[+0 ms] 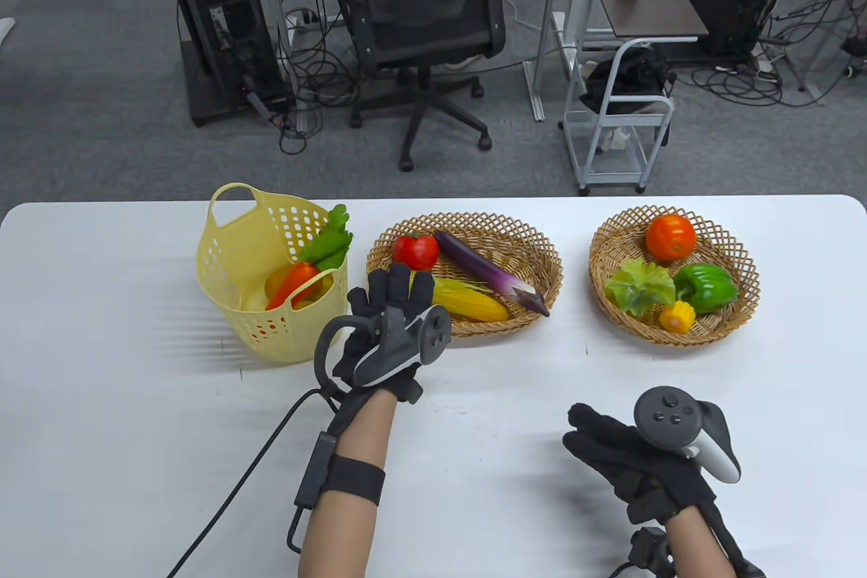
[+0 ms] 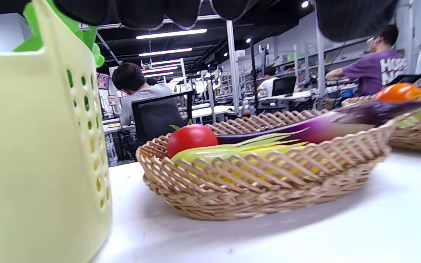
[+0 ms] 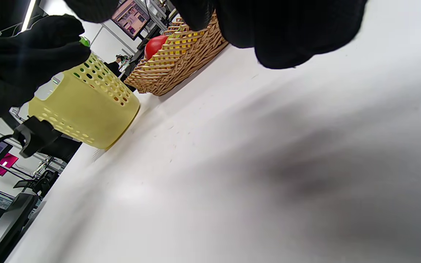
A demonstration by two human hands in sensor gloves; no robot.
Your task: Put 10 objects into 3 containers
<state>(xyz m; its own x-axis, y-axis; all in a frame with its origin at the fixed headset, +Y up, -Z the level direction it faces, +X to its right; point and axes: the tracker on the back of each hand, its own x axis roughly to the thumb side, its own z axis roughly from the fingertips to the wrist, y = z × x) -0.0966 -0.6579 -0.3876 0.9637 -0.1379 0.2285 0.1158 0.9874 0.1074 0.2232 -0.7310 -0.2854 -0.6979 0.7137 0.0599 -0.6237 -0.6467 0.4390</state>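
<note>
glossy eggplant (image 1: 489,271) in woven basket (image 1: 542,246)

wicker baskets (image 1: 464,327) 2 | yellow basket (image 1: 230,253) 1 | tomatoes (image 1: 415,251) 2

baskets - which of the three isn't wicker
The yellow plastic basket on the left: tall, perforated, with handles. The middle basket and right basket are shallow woven wicker.

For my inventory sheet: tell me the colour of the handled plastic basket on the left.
The plastic basket is pale yellow, clearest in the table view.
</note>
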